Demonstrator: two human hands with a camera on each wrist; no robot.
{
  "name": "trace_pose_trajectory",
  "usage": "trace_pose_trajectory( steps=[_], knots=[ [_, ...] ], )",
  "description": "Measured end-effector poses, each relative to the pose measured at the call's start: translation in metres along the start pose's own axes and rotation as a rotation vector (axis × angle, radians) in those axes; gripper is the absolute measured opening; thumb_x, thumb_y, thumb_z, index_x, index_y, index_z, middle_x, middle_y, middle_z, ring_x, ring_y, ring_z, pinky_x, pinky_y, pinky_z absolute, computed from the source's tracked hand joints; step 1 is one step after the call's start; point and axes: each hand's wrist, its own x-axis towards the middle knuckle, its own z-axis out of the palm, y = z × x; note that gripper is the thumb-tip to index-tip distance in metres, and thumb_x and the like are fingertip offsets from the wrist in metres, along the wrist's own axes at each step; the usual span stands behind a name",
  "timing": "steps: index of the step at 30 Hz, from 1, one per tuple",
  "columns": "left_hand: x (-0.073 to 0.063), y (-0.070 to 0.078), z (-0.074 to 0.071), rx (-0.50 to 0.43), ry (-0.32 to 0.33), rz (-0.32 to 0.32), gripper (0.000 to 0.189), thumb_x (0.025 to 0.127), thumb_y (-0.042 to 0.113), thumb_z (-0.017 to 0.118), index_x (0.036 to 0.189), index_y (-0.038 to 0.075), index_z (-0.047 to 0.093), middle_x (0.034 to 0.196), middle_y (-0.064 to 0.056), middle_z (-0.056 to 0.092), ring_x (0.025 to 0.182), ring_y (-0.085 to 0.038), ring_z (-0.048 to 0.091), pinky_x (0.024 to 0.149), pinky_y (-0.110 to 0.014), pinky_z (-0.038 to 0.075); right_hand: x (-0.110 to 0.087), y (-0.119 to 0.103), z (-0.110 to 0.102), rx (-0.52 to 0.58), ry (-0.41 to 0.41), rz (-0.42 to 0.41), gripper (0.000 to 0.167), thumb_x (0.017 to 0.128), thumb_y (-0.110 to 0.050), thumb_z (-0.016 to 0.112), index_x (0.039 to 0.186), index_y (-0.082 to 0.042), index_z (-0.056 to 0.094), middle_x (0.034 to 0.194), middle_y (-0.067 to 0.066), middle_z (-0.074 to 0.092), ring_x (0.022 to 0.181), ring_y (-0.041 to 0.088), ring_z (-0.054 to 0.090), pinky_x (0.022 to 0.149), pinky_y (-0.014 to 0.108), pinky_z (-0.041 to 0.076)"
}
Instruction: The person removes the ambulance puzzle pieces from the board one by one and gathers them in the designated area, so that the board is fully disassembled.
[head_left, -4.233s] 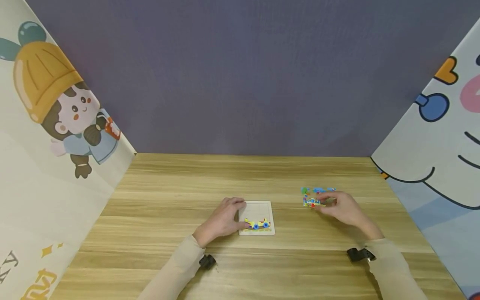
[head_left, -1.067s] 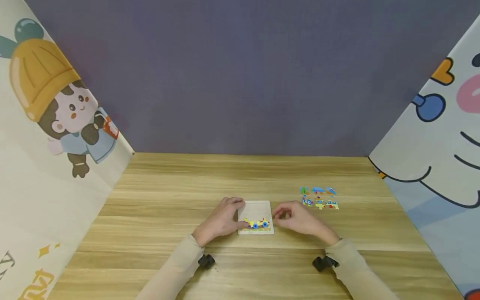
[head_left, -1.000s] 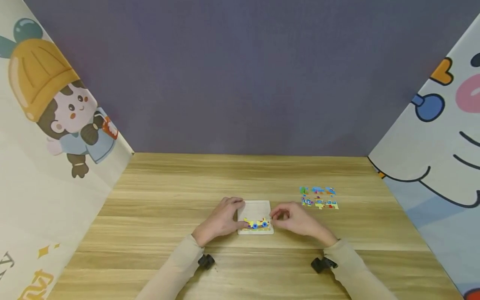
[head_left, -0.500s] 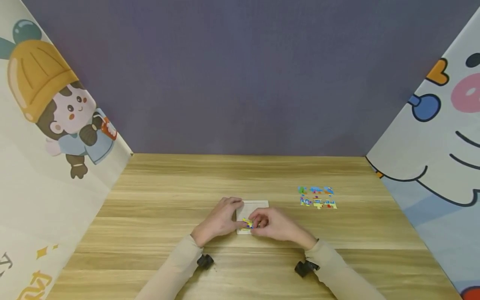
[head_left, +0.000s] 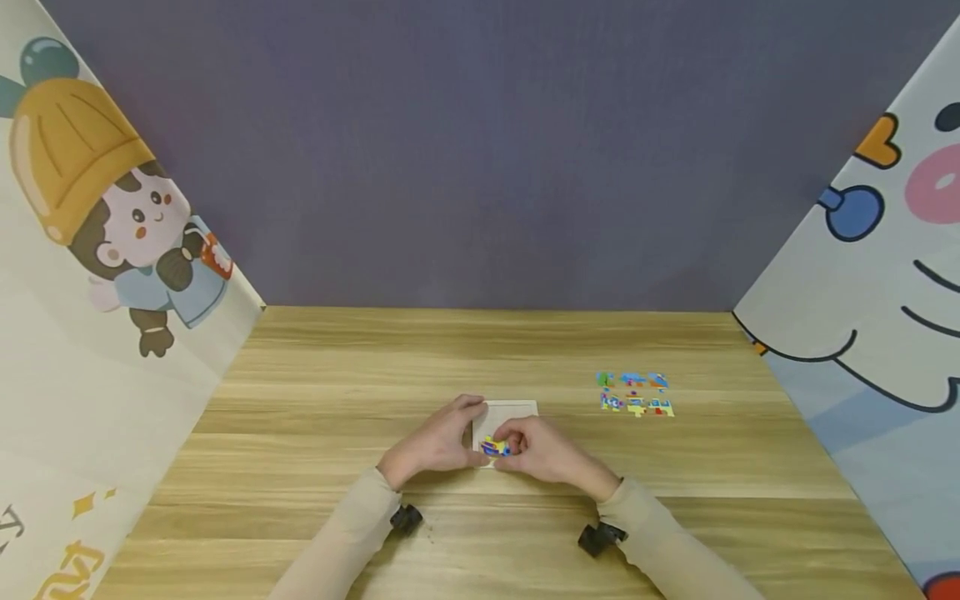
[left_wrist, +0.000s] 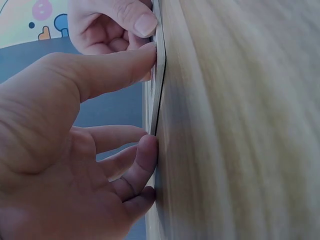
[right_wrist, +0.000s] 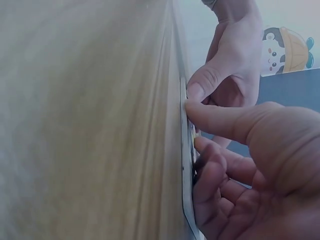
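A square, light wooden puzzle tray (head_left: 512, 408) lies flat on the table. My left hand (head_left: 438, 435) holds its left side, thumb by the near corner and the other fingers along the edge up to the far corner. In the left wrist view, the left thumb (left_wrist: 117, 70) reaches the tray's rim. My right hand (head_left: 551, 450) is over the tray's near part, its thumb and forefinger pinching a yellow and blue puzzle piece (head_left: 492, 447). The right hand hides the tray's near right part. Thumb (right_wrist: 220, 120) and forefinger meet close to the rim in the right wrist view.
Several colourful puzzle pieces (head_left: 636, 405) lie in two rows on the table (head_left: 360, 358), to the right of the tray. A dark wall panel (head_left: 480, 167) stands at the back, with cartoon-printed walls on both sides.
My right hand has come left from the loose pieces to the tray, where the piece by its fingers now sits at another angle. The left hand stays at the tray's left side.
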Motion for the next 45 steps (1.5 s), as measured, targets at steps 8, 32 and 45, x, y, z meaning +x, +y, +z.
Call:
trace_pose_trajectory(
  steps=[8,32,45],
  knots=[
    [-0.001,0.0,0.0,-0.014,-0.009,-0.003,0.091,0.087,0.028,0.089,0.159,-0.004,0.044,0.17,-0.017,0.038,0.149,-0.038,0.047,0.123,-0.054,0.044,0.0,-0.004,0.003,-0.003,0.05,0.04,0.027,0.086,-0.021,0.089,0.105,-0.015,0.071,0.089,-0.005,0.065,0.073,0.006,0.053,0.066,0.021,0.045],
    [-0.001,0.002,0.001,0.007,-0.001,-0.037,0.087,0.088,0.031,0.087,0.159,0.0,0.046,0.17,-0.014,0.039,0.157,-0.043,0.034,0.129,-0.06,0.033,-0.005,0.016,-0.015,0.233,0.131,0.088,0.017,0.097,-0.024,0.079,0.107,-0.011,0.079,0.103,0.004,0.079,0.089,0.011,0.07,0.074,0.025,0.057],
    [0.002,0.01,0.003,0.045,0.088,0.013,0.072,0.092,0.03,0.083,0.152,0.0,0.055,0.167,-0.016,0.045,0.154,-0.04,0.04,0.128,-0.057,0.036,-0.024,0.039,-0.044,0.274,0.173,0.179,0.022,0.097,-0.025,0.079,0.113,-0.009,0.08,0.106,0.007,0.08,0.076,0.014,0.065,0.058,0.023,0.053]
  ],
)
